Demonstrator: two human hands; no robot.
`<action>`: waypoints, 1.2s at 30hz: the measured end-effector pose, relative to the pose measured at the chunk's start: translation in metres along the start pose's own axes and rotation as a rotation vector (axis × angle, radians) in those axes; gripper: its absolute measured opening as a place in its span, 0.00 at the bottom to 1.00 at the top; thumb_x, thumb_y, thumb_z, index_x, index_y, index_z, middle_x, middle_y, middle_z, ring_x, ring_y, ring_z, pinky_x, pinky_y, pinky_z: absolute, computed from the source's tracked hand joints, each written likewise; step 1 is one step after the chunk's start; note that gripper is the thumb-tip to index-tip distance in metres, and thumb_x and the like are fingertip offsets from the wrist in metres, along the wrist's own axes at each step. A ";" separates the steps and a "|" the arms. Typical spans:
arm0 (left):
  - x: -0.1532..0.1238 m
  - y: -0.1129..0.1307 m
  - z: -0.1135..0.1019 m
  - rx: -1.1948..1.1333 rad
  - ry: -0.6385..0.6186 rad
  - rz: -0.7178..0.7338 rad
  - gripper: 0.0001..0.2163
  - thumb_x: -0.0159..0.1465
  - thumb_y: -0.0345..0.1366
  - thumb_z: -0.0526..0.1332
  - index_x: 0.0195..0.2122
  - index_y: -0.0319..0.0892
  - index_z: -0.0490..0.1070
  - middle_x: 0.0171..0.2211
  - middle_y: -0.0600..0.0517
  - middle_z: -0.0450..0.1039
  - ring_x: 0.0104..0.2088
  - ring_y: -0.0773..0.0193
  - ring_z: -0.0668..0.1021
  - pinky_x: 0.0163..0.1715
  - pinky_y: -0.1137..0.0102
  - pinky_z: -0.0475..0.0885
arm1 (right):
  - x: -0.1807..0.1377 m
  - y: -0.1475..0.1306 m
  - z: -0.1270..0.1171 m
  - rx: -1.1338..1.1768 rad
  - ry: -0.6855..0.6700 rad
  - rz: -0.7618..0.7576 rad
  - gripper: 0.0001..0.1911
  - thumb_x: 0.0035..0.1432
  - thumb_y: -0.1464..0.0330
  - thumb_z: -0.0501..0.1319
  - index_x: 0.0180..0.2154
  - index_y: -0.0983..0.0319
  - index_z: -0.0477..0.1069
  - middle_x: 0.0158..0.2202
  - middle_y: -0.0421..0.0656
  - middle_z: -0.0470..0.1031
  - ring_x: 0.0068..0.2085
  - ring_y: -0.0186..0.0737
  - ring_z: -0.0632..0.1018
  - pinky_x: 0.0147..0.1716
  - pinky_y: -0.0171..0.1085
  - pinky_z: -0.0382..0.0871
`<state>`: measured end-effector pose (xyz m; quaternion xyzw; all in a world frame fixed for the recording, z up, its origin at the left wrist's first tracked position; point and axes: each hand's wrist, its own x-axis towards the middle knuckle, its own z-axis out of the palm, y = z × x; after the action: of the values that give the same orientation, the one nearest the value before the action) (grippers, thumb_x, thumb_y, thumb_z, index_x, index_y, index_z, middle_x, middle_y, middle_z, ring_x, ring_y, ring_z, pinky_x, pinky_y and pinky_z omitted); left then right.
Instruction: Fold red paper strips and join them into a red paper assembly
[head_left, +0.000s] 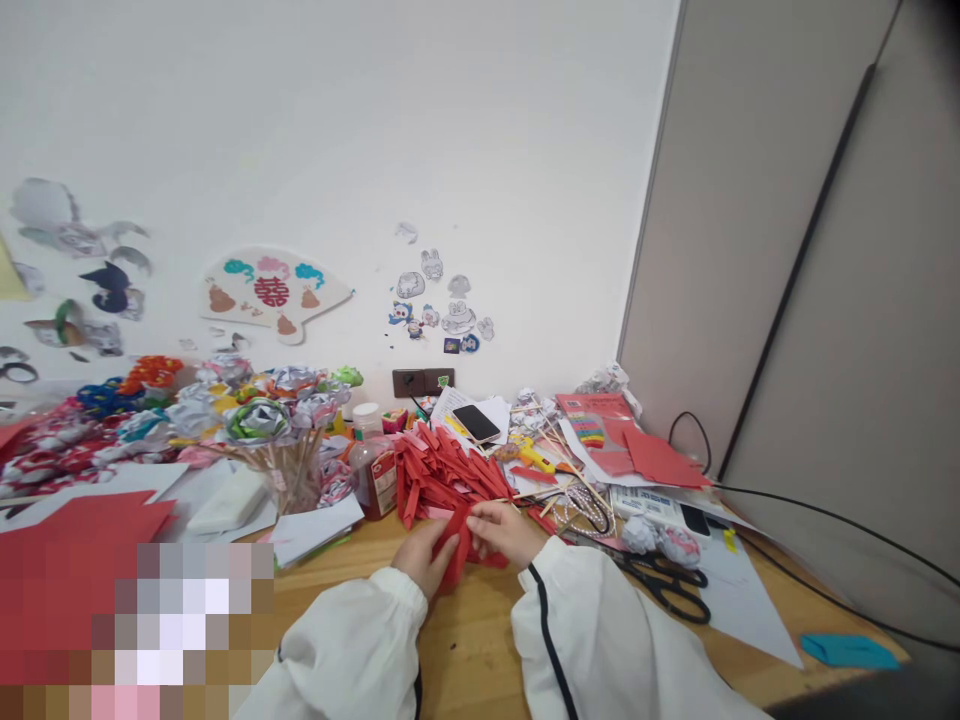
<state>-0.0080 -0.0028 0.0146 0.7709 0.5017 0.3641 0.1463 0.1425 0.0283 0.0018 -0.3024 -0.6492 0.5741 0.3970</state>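
Between my two hands is a piece of red paper (454, 548), held near the table's middle. My left hand (426, 556) grips its left side, thumb pressed toward the fingers. The fingers of my right hand (507, 532) pinch its upper right edge. Right behind the hands lies a heap of folded red paper strips (446, 465). More red paper shows under my right hand, partly hidden by it. A bottle of reddish liquid (373, 475) stands to the left of the heap.
Black-handled scissors (671, 585) lie by my right sleeve. A phone (476, 424), a yellow glue gun (534, 456) and thin sticks are strewn behind. Crumpled-paper flowers stand in a cup of sticks (289, 478) at left. Red sheets (75, 535) lie far left; a cable (832, 525) crosses the right.
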 end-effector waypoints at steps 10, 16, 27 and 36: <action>-0.001 -0.006 0.005 0.024 0.057 0.044 0.11 0.51 0.34 0.51 0.32 0.42 0.69 0.30 0.49 0.71 0.31 0.62 0.71 0.34 0.72 0.64 | 0.002 0.008 -0.010 -0.273 0.056 -0.023 0.18 0.44 0.57 0.54 0.28 0.66 0.67 0.20 0.37 0.65 0.21 0.28 0.65 0.22 0.29 0.58; 0.001 -0.003 0.001 -0.058 0.004 0.033 0.11 0.51 0.36 0.51 0.29 0.40 0.70 0.27 0.48 0.71 0.30 0.62 0.71 0.32 0.71 0.64 | 0.002 0.011 -0.010 -0.460 0.148 -0.041 0.14 0.42 0.59 0.57 0.21 0.65 0.67 0.18 0.36 0.65 0.22 0.28 0.65 0.22 0.28 0.56; 0.003 -0.009 0.004 -0.144 -0.069 0.010 0.11 0.51 0.40 0.52 0.26 0.39 0.70 0.24 0.49 0.71 0.26 0.62 0.71 0.26 0.73 0.64 | -0.009 -0.015 0.000 -0.487 0.119 -0.045 0.15 0.41 0.59 0.57 0.17 0.66 0.65 0.16 0.37 0.64 0.20 0.28 0.64 0.19 0.28 0.55; 0.004 -0.007 0.001 -0.200 -0.073 -0.037 0.12 0.50 0.39 0.53 0.27 0.37 0.71 0.24 0.49 0.71 0.26 0.62 0.71 0.28 0.72 0.64 | 0.001 0.005 -0.014 -0.461 0.020 -0.110 0.17 0.48 0.58 0.51 0.23 0.65 0.69 0.19 0.40 0.69 0.21 0.31 0.68 0.23 0.31 0.59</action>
<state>-0.0110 0.0038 0.0109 0.7559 0.4713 0.3814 0.2472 0.1531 0.0372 -0.0030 -0.3549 -0.7747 0.3851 0.3544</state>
